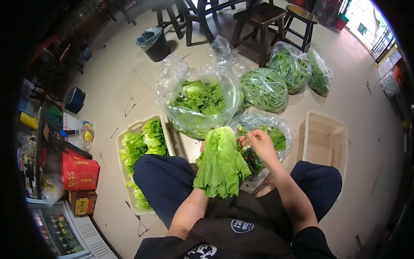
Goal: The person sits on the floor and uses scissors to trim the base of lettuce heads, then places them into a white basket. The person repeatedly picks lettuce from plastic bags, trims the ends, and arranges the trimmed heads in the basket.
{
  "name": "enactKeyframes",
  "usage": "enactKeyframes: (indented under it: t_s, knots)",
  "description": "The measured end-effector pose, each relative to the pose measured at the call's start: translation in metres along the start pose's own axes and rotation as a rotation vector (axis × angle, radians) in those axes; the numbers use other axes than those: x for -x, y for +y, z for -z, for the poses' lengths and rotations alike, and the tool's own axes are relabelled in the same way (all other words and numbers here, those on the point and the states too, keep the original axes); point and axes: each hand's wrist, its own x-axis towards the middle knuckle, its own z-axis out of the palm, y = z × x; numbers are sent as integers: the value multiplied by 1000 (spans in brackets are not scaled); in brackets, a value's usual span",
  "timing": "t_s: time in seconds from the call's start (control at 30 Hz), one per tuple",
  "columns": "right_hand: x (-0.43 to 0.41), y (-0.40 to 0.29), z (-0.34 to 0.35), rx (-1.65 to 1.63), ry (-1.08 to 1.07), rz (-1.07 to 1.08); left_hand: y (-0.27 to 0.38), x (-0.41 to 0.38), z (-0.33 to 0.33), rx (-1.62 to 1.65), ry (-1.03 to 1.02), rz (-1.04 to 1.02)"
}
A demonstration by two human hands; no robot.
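Note:
A head of green leaf lettuce (223, 162) hangs leaf-ends toward me, its pale base away from me. My left hand (202, 146) holds it from beneath, mostly hidden by the leaves. Close to the right of the lettuce, my right hand (262, 145) has its thumb and fingers drawn near each other; whether anything thin is between them I cannot tell. Under that hand lies an opened clear plastic bag (284, 126) with loose leaves (276, 137) in it. Beyond the lettuce stands a large open plastic bag (200, 121) filled with more lettuce (203, 97).
At my left is a cream plastic basket (121, 181) of lettuce heads (134, 145); another such basket (323, 139) stands right. Bagged green beans (265, 87) and bagged leafy greens (291, 66) lie farther off, near a wooden stool (260, 16) and a lined bin (155, 47).

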Motion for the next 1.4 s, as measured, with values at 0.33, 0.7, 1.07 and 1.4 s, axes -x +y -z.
enactKeyframes:
  t_s: [0.33, 0.7, 1.07, 1.4]
  knots:
    - [78, -86, -17, 198, 3, 380, -9, 1, -21, -179, 66, -153]
    - [90, -87, -25, 110, -82, 233, -7, 14, -44, -231, -23, -99]
    - [69, -74, -1, -839, -256, -207, -4, 5, -32, -99, -45, -109]
    - [54, -76, 31, -1044, -258, -283, 8, 2, -17, -47, 124, 106]
